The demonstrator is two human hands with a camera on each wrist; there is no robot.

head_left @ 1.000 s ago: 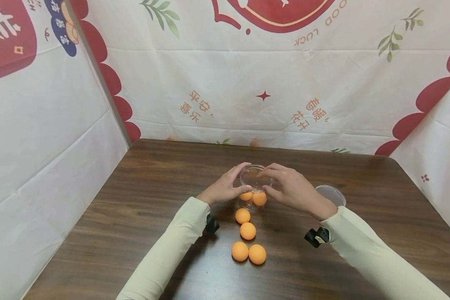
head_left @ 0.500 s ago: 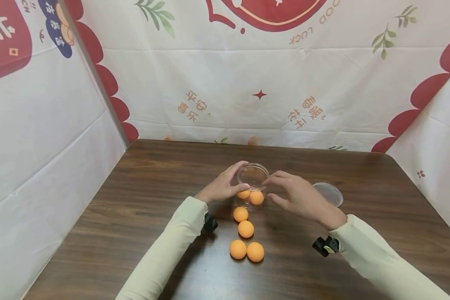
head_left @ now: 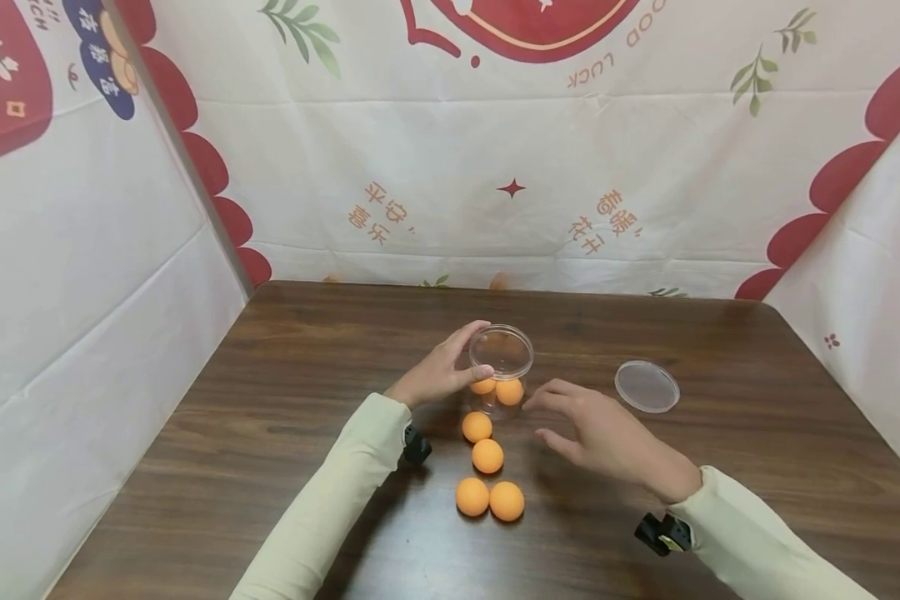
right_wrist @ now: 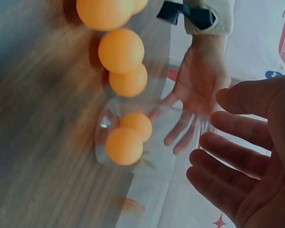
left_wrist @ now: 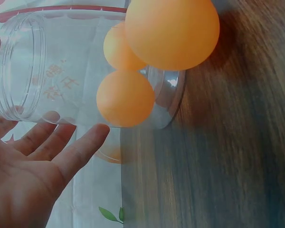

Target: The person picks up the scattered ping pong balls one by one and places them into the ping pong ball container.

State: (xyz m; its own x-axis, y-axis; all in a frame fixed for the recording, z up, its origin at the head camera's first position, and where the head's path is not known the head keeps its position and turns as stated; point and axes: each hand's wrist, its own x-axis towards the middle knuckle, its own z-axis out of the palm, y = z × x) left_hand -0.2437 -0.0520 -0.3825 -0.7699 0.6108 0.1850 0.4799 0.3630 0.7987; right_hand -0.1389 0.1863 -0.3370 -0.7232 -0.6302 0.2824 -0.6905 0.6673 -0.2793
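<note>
A clear plastic jar [head_left: 512, 358] stands upright on the table with two orange ping-pong balls [head_left: 509, 392] at its bottom. My left hand [head_left: 438, 372] holds it near the top, thumb at the near side of the rim and fingers along the far side. In the left wrist view, those fingers [left_wrist: 80, 147] lie along the jar's wall. My right hand [head_left: 603, 431] hovers to the right of the jar, fingers relaxed and holding nothing. Several more ping-pong balls [head_left: 487, 456] lie on the table in front of the jar, the nearest two side by side.
A round clear lid [head_left: 647, 387] lies flat on the brown wooden table [head_left: 285, 400], right of the jar. A printed white cloth [head_left: 450, 167] hangs behind the table's far edge and along both sides.
My right hand has drawn back from the jar's mouth, to the right and nearer to me. The left hand stays at the jar. The head view has shifted slightly.
</note>
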